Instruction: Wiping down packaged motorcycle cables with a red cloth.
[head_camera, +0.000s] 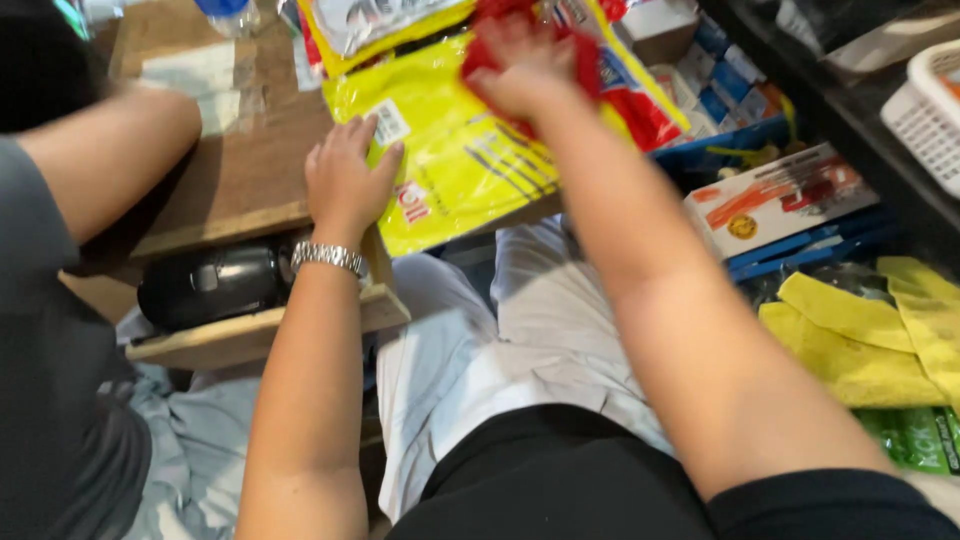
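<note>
Your left hand, with a metal link watch on its wrist, lies flat and unclenched on the lower edge of the glossy yellow plastic packet, pinning it to the worn brown wooden tabletop. Your right hand presses on a crumpled red cloth at the packet's upper end; whether it is grasping the cloth cannot be told. Folded yellow cloths lie well apart, lower right.
</note>
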